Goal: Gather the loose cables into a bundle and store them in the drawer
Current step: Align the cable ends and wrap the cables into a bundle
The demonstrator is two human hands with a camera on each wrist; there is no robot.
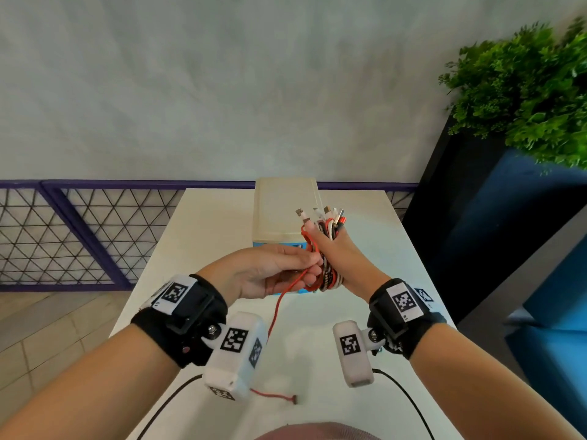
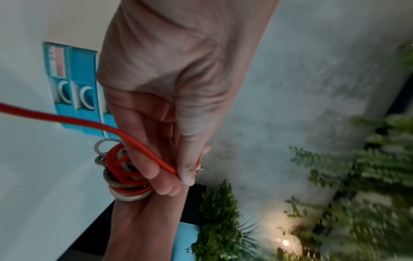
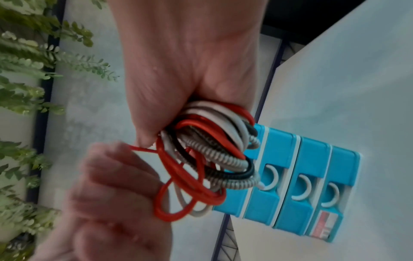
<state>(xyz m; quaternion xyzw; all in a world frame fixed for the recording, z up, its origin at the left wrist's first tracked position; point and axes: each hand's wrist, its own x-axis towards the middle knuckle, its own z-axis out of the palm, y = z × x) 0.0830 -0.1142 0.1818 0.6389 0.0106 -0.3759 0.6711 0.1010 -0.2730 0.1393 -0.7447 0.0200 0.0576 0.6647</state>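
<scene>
- The cables (image 1: pixel 327 249) sit in a bunch of red, white and black loops, held up in the air above the worktop (image 1: pixel 203 236), just in front of the drawers (image 3: pixel 297 190).
- The right hand (image 1: pixel 341 258) has its grip closed round the bunch, so the loops stay together. The plug ends stick out of the top of the fist.
- One red cable (image 1: pixel 276 309) hangs out of the bunch. Its far end lies down on the worktop.
- The left hand (image 1: pixel 270 271) pinches this red cable between thumb and fingers, right beside the bunch. I think it is winding it round the rest to tie them up.
- The drawers are blue with white ring handles, and all look shut. One must be pulled open before the bunch can go in.
- A green plant (image 1: pixel 524 100) stands off to the right.
</scene>
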